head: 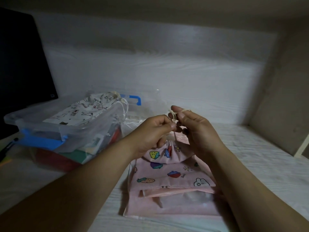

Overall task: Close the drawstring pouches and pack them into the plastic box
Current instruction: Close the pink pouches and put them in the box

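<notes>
**Q:** Where is the pouch being closed?

**A:** A pink fruit-print pouch (168, 175) lies on the white table (250, 156), in front of the person, its mouth gathered into pleats. It rests on another flat pink pouch (167, 205).

**Q:** What are the hands doing?

**A:** The left hand (150, 129) pinches the cream drawstring (173, 114) between thumb and forefinger. The right hand (192, 129) pinches it just beside, slightly higher, other fingers loosely curled.

**Q:** And the box?

**A:** A clear plastic box (41, 129) with blue latches (135, 99) sits to the left, lid off. A white cartoon-print pouch (80, 111) lies on top inside, drawn shut, strings trailing over the rim. Red and green things show through the wall below; what they are cannot be told.
</notes>
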